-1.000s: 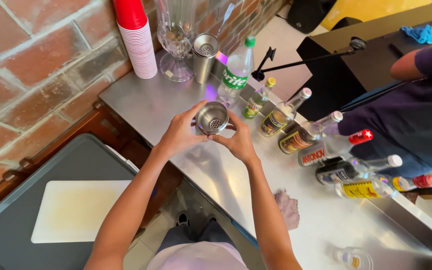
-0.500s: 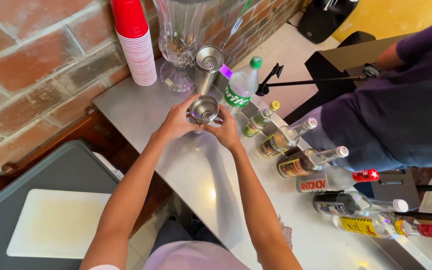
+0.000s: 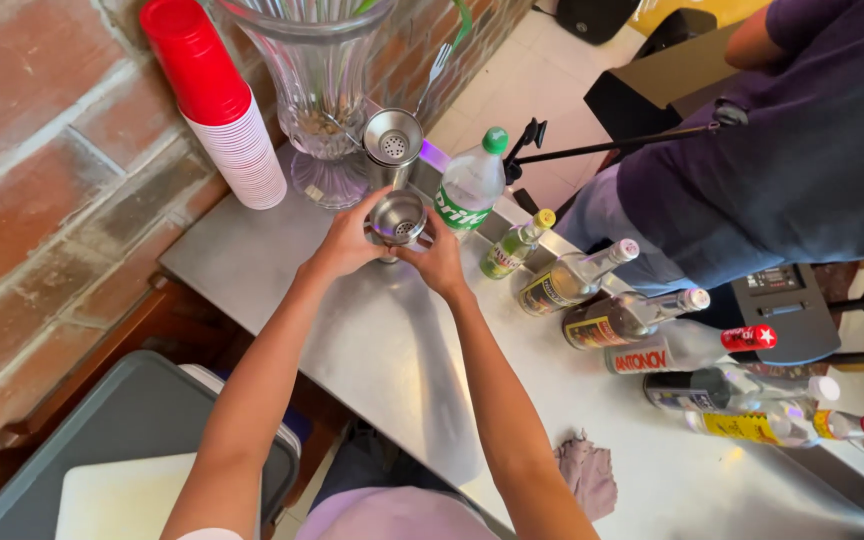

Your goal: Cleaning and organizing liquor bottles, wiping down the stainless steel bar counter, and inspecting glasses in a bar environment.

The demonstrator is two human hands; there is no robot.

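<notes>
Shaker: steel, strainer top on; left hand and right hand both closed round its sides, on the counter.
Behind the shaker: second shaker, glass vase, red cups.
Right of the shaker: green-capped bottle, touching close.
Risk: a twist or elbow swing could topple that bottle; slick steel may slip.

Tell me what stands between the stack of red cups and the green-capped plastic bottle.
In the head view, the clear glass vase and a steel shaker tin stand between the stack of red cups and the green-capped plastic bottle.
</notes>
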